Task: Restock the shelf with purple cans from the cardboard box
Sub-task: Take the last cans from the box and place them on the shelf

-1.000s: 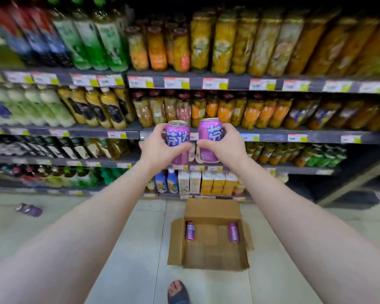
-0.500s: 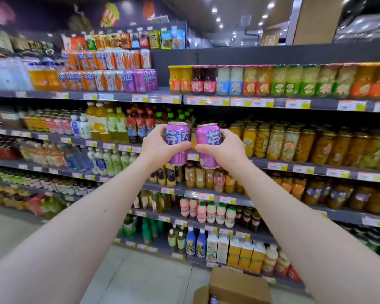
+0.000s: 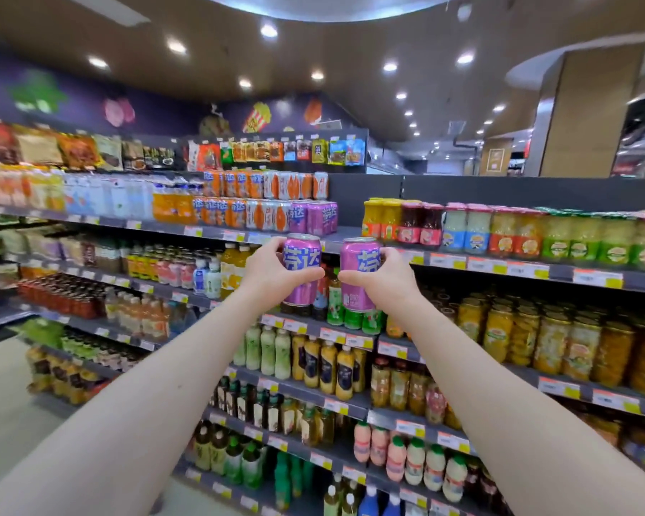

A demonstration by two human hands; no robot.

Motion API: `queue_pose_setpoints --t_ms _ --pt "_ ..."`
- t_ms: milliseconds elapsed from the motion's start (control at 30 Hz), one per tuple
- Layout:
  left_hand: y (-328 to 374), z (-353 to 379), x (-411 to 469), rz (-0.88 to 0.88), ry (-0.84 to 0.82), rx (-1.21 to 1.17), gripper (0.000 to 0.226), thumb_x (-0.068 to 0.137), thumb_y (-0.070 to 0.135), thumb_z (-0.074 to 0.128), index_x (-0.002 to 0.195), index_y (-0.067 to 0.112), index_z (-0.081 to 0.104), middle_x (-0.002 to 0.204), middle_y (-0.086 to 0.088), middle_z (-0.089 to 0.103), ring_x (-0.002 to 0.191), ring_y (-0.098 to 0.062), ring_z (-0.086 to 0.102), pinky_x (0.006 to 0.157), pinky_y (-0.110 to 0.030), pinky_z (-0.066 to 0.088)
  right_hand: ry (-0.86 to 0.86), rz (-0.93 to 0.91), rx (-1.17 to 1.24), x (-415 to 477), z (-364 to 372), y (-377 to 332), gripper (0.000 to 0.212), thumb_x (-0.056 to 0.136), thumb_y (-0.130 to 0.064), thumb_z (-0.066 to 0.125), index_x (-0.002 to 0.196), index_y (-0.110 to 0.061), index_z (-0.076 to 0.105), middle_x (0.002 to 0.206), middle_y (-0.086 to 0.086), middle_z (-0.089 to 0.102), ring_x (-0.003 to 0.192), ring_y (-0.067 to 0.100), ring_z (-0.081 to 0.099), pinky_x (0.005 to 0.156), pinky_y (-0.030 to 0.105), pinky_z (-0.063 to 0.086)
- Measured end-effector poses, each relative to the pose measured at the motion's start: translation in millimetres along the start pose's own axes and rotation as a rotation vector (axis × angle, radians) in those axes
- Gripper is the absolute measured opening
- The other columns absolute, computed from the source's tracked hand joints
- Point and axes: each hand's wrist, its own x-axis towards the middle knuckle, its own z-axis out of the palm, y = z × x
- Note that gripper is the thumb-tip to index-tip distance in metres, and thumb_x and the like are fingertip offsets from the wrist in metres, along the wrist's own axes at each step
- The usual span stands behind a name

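Observation:
My left hand [image 3: 272, 275] grips one upright purple can [image 3: 301, 270] and my right hand [image 3: 384, 281] grips another purple can [image 3: 359, 273]. Both cans are held side by side at arm's length, a small gap between them, just below the front edge of the top shelf [image 3: 345, 238]. On that shelf, right above my left hand, stands a short row of purple cans [image 3: 315, 217], with a bare stretch of shelf to their right. The cardboard box is out of view.
Orange cans [image 3: 239, 202] are stacked two high left of the purple row. Jars with coloured labels [image 3: 462, 229] fill the top shelf to the right. Lower shelves hold bottles [image 3: 272, 351] and fruit jars [image 3: 552, 344]. Pale floor [image 3: 4, 411] lies at the lower left.
My view has tilted up from the floor and box to the upper shelves. Both hands have risen with their cans toward the top shelf, and the cans have drawn slightly apart.

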Motion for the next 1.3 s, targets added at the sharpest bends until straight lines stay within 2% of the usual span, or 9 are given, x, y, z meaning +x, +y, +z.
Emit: queue_pose_setpoints --t_ms 100,200,333,533,667,767,1000,1133,1300 --pt "-32 -17 37 0.032 -0.01 0.02 0.096 0.064 0.063 0.09 0.142 0.022 0.052 0.096 0.032 0.052 0.077 0.017 0.056 0.054 -0.006 0.041 -0.008 0.008 -0.002 29 43 -4 0.066 0.066 -0.036 0.094 0.117 -0.023 0.053 0.106 -0.003 0.069 0.089 0.011 0.069 0.079 0.035 0.061" --pt "-67 -29 78 0.048 -0.054 -0.011 0.094 0.064 0.056 0.093 0.141 0.021 0.052 0.096 0.028 0.057 0.075 0.029 0.055 0.051 0.0 0.043 0.001 0.0 -0.025 61 83 -6 0.066 0.064 -0.033 0.095 0.115 -0.021 0.054 0.103 -0.004 0.069 0.089 0.011 0.07 0.075 0.033 0.061" --pt "-108 -44 134 0.071 -0.126 -0.045 0.102 0.063 0.059 0.093 0.147 0.021 0.047 0.1 0.027 0.057 0.084 0.012 0.06 0.058 -0.008 0.046 0.052 0.014 -0.033 107 121 -13 0.063 0.063 -0.035 0.095 0.11 -0.026 0.054 0.1 -0.007 0.07 0.086 0.007 0.07 0.068 0.028 0.059" --pt "-159 -42 210 0.076 -0.218 -0.139 0.065 0.063 0.054 0.095 0.11 0.041 0.052 0.103 0.017 0.07 0.087 0.004 0.07 0.076 -0.024 0.06 0.15 0.04 -0.067 169 157 -15 0.065 0.062 -0.04 0.096 0.11 -0.026 0.056 0.1 -0.007 0.069 0.085 0.007 0.069 0.061 0.023 0.055" --pt "-185 -30 247 0.099 -0.245 -0.174 0.09 0.063 0.054 0.095 0.138 0.027 0.052 0.11 0.014 0.068 0.095 0.0 0.068 0.077 -0.023 0.058 0.189 0.051 -0.094 209 170 -7 0.063 0.063 -0.037 0.095 0.111 -0.025 0.057 0.103 -0.005 0.069 0.089 0.009 0.069 0.066 0.027 0.058" --pt "-205 -18 273 0.134 -0.254 -0.158 0.086 0.064 0.052 0.094 0.137 0.03 0.054 0.109 0.016 0.069 0.094 0.002 0.067 0.077 -0.024 0.059 0.21 0.055 -0.104 240 177 7 0.064 0.061 -0.035 0.097 0.11 -0.027 0.056 0.101 -0.008 0.069 0.086 0.006 0.069 0.059 0.021 0.055" --pt "-230 16 342 0.162 -0.245 -0.148 0.092 0.058 0.067 0.091 0.134 0.034 0.051 0.108 0.022 0.066 0.09 0.009 0.063 0.068 -0.011 0.049 0.263 0.038 -0.079 325 186 48 0.065 0.06 -0.035 0.098 0.111 -0.026 0.058 0.1 -0.006 0.071 0.086 0.009 0.071 0.065 0.029 0.061" --pt "-233 39 392 0.17 -0.245 -0.15 0.087 0.053 0.071 0.09 0.124 0.03 0.061 0.102 0.017 0.074 0.09 0.0 0.07 0.081 -0.026 0.059 0.3 0.031 -0.082 379 186 68 0.066 0.059 -0.031 0.098 0.111 -0.026 0.057 0.1 -0.004 0.071 0.088 0.012 0.072 0.072 0.038 0.063" --pt "-236 61 438 0.183 -0.255 -0.248 0.066 0.052 0.065 0.093 0.105 0.036 0.066 0.09 0.017 0.078 0.081 0.001 0.074 0.069 -0.025 0.062 0.408 0.005 -0.11 434 186 94 0.065 0.062 -0.03 0.096 0.114 -0.025 0.057 0.101 -0.007 0.069 0.091 0.012 0.069 0.081 0.04 0.061"
